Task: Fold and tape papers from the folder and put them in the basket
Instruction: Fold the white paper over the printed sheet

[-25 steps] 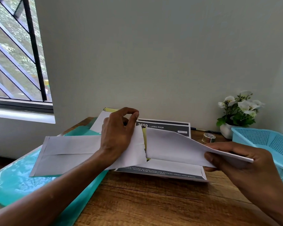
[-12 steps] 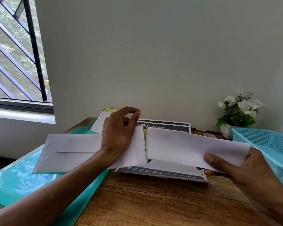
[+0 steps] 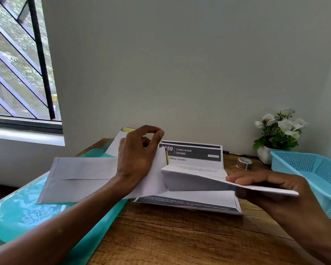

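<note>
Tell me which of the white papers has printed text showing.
The printed sheet lying flat on the wooden table, headed "LIVING ROOM". The folded papers in the left hand and right hand show blank faces.

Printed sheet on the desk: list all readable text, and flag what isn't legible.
All on the printed sheet:
"LIVING ROOM": dark header band.
"659": large number at the header's left; first digit hidden by the left hand.
"Pillow Covers": below the header.
Small header tags, body lines, bottom dark strip: too blurred to read.

Two bare forearms enter from below; left hand [image 3: 136, 159] and right hand [image 3: 271, 192] carry no rings, watch or sleeves.
</note>
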Tool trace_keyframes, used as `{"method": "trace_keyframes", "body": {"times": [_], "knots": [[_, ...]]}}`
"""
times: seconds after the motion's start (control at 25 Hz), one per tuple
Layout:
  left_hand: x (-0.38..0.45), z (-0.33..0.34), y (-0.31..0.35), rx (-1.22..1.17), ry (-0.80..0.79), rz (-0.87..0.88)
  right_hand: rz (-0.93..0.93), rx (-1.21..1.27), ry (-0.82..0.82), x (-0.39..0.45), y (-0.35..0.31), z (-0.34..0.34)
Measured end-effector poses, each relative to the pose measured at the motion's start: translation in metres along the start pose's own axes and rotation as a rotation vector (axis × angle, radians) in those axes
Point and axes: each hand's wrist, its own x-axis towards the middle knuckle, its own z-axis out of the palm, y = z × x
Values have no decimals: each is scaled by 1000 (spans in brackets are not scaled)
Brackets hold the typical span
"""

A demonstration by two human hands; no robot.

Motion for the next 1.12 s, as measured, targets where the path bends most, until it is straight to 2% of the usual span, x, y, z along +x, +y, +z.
{"method": "trace_keyframes", "body": {"times": [0.08,0.16,0.28,0.36,0.44,0.48,0.56,0.64,0.72,0.8,0.88,0.96,1.0,1.12], "knots": [[-1,2,4,38,-43,-15,127,-32,79,-1,4,-1],[-4,4,6,126,-160,-26,304,-30,160,2,9,-2],[-9,4,5,160,-459,57,440,349,213,8,2,-4],[-11,5,8,19,-596,82,458,550,205,9,-7,-4],[-12,7,18,-279,-650,-53,459,593,195,8,-9,-2],[-12,7,22,-392,-655,-141,466,537,200,7,-7,0],[-13,8,30,-478,-648,-266,394,219,212,7,-6,0],[-14,8,31,-512,-639,-325,180,-247,259,8,-10,-10],[-13,9,29,-546,-610,-369,-248,-546,281,11,-14,-22],[-12,10,29,-554,-618,-390,-611,-751,173,16,-24,-24],[-14,10,32,-604,-675,-431,-653,-717,-83,20,-30,-12],[-14,8,35,-653,-735,-505,-566,-646,-292,26,-36,8],[-12,6,36,-672,-752,-548,-529,-617,-339,31,-37,16],[-2,-3,35,-704,-768,-700,-397,-536,-338,51,-40,27]]}}
